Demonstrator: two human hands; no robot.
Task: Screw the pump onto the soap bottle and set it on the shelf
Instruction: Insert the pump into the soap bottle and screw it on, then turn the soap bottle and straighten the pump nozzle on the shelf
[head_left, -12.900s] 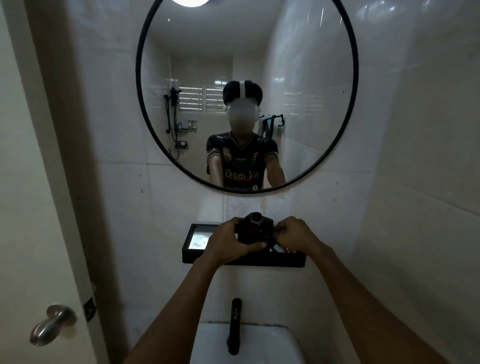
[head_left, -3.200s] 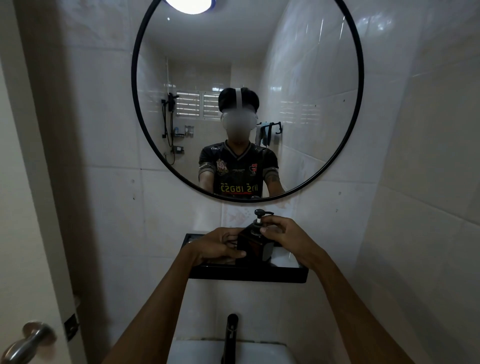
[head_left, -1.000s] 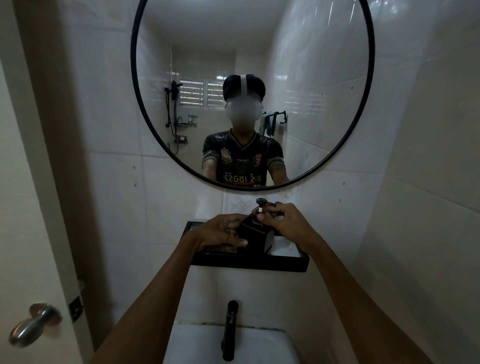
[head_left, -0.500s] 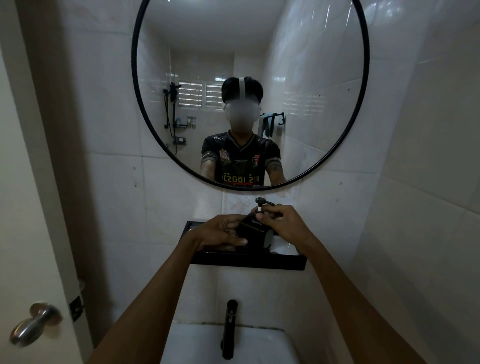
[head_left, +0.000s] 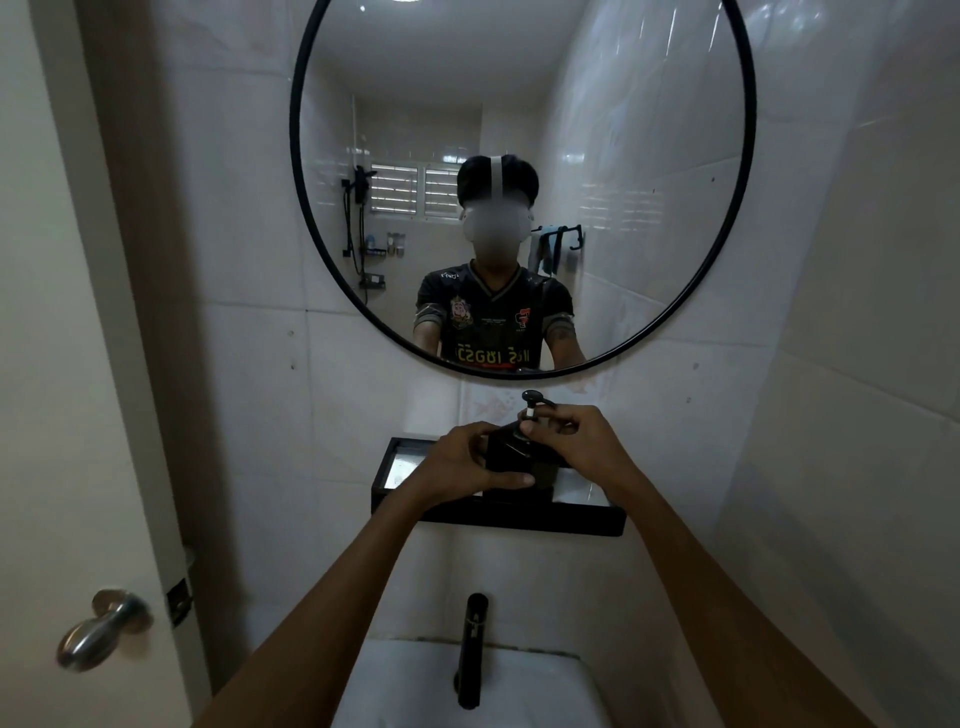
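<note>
A dark square soap bottle (head_left: 511, 454) is held just above the black wall shelf (head_left: 498, 519), below the round mirror. My left hand (head_left: 467, 460) wraps around the bottle's left side and front. A black pump (head_left: 531, 401) with a white stem stands in the bottle's neck, its head sticking up above my fingers. My right hand (head_left: 574, 439) pinches the pump collar at the top of the bottle. The lower part of the bottle is hidden behind my left hand.
A round black-framed mirror (head_left: 748, 171) hangs on the tiled wall above the shelf. A black faucet (head_left: 470, 649) rises from the white sink (head_left: 405, 686) below. A door with a metal knob (head_left: 104, 629) stands at the left; a tiled wall closes in on the right.
Both hands have kept their hold on bottle and pump. My right fingers have shifted slightly around the pump collar, and the view has shifted a little.
</note>
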